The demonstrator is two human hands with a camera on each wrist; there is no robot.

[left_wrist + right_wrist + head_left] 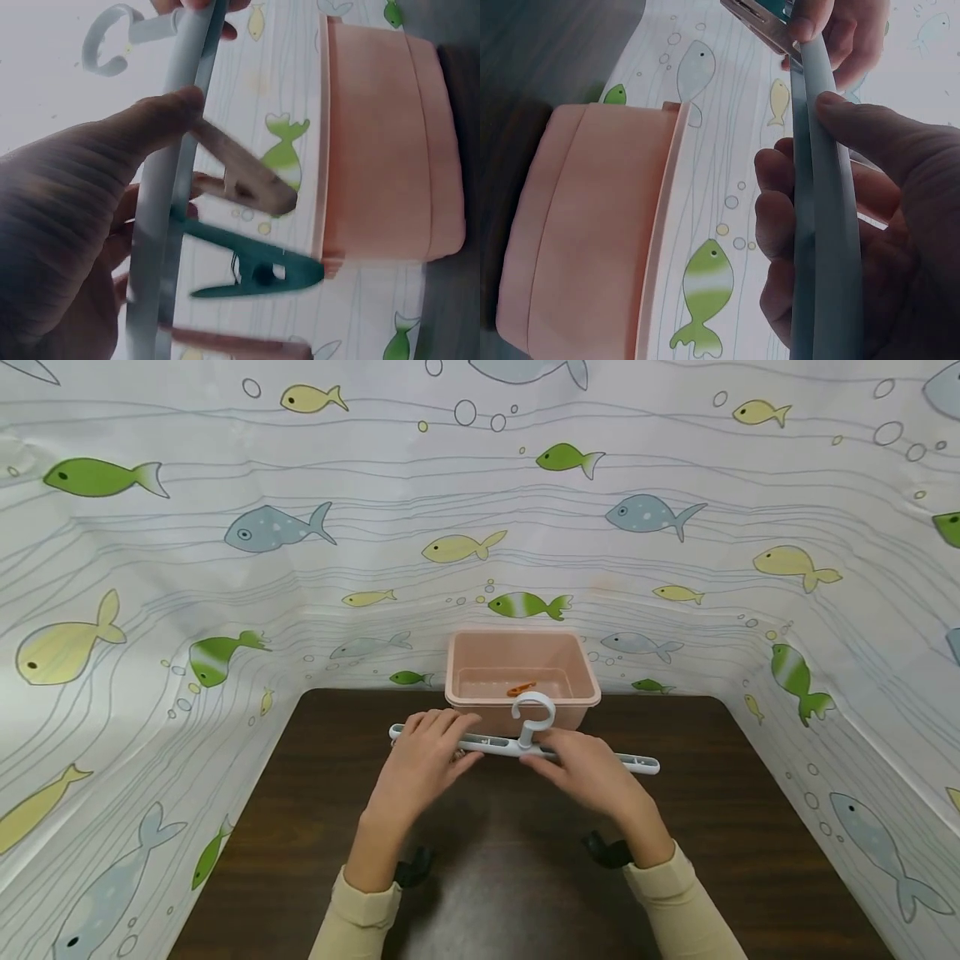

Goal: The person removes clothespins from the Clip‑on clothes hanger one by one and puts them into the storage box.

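A white clip hanger [637, 764] is held up across the front of a pink basin, its bar nearly level and its hook [546, 714] pointing up. My left hand [422, 764] grips the bar left of the hook, thumb on the near side. Just right of the hook, my right hand [588, 768] holds the bar with fingers wrapped round behind. In the left wrist view, a beige clothespin [281, 196], a teal clothespin [300, 276] and a pink clothespin [240, 343] hang from the left part of the bar.
The pink basin [572, 717] stands at the table's back edge, with an orange clothespin [521, 689] inside. A dark wooden table [300, 843] lies beneath my hands. Fish-patterned sheeting [405, 485] encloses the back and both sides.
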